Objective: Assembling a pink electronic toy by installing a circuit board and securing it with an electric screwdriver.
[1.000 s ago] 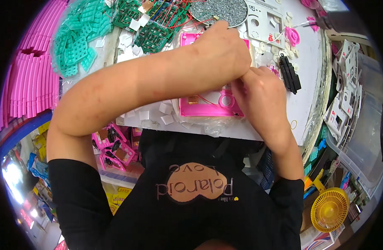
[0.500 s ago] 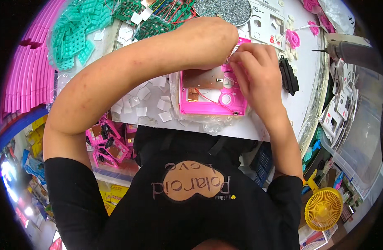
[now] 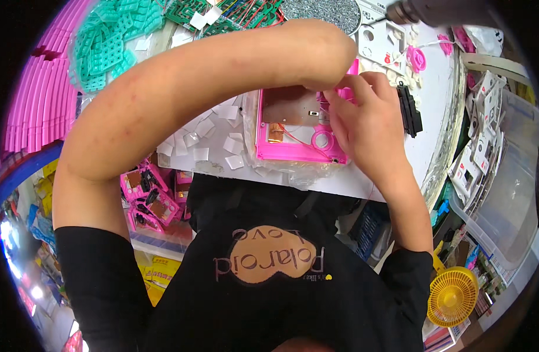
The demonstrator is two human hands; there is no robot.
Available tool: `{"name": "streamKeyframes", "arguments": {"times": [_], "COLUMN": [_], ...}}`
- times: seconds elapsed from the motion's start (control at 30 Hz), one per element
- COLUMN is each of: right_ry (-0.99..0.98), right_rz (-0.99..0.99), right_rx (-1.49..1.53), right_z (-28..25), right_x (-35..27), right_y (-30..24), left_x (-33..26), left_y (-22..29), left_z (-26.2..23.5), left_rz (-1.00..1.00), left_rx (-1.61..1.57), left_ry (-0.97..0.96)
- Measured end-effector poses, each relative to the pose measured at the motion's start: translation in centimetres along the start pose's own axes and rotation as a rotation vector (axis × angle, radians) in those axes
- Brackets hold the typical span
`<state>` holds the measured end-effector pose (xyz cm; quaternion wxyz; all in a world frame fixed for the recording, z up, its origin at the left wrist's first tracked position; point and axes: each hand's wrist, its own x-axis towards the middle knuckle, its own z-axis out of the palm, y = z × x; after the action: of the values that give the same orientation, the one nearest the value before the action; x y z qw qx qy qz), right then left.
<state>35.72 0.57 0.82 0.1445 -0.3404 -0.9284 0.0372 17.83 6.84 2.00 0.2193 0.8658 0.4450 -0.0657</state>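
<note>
A pink plastic casing (image 3: 293, 154) lies at the table's near edge on clear plastic wrap (image 3: 301, 176). Inside it sit a brown circuit board (image 3: 288, 107), a copper-coloured piece (image 3: 276, 132) and thin red wires. My left hand (image 3: 331, 56) reaches over the casing's far side, bent at the wrist, its fingers hidden behind the hand and forearm. Over the casing's right side is my right hand (image 3: 372, 114), fingers curled with thumb and fingertips close together near the far right corner. What they pinch is too small or covered to name.
A dark electric screwdriver (image 3: 439, 13) hangs at the far right. Behind are green circuit boards (image 3: 246, 20), a tray of screws (image 3: 325, 13) and teal button pads (image 3: 108, 44). Black parts (image 3: 409, 111) lie to the right; pink panels (image 3: 38, 100) stack at left.
The screwdriver has swung away and leftward above the table's far right. Both hands and the casing have shifted slightly right, and the right hand's fingers have drawn a little nearer to me.
</note>
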Motion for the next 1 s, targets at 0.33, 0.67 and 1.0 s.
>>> {"name": "streamKeyframes", "arguments": {"times": [0.33, 0.67, 1.0], "right_ry": [-0.015, 0.099, -0.1], "right_rz": [0.026, 0.036, 0.024], "right_rx": [0.026, 0.143, -0.116], "right_z": [-0.5, 0.8, 0.2], "right_x": [-0.4, -0.8, -0.5], "right_y": [-0.8, -0.4, -2.3], "left_x": [4.1, 0.1, -0.2], "left_y": [0.5, -0.7, 0.0], "left_z": [-0.1, -0.7, -1.8], "left_rz": [0.257, 0.325, 0.351], "left_rx": [0.202, 0.164, 0.318], "left_ry": [-0.186, -0.024, -0.157]}}
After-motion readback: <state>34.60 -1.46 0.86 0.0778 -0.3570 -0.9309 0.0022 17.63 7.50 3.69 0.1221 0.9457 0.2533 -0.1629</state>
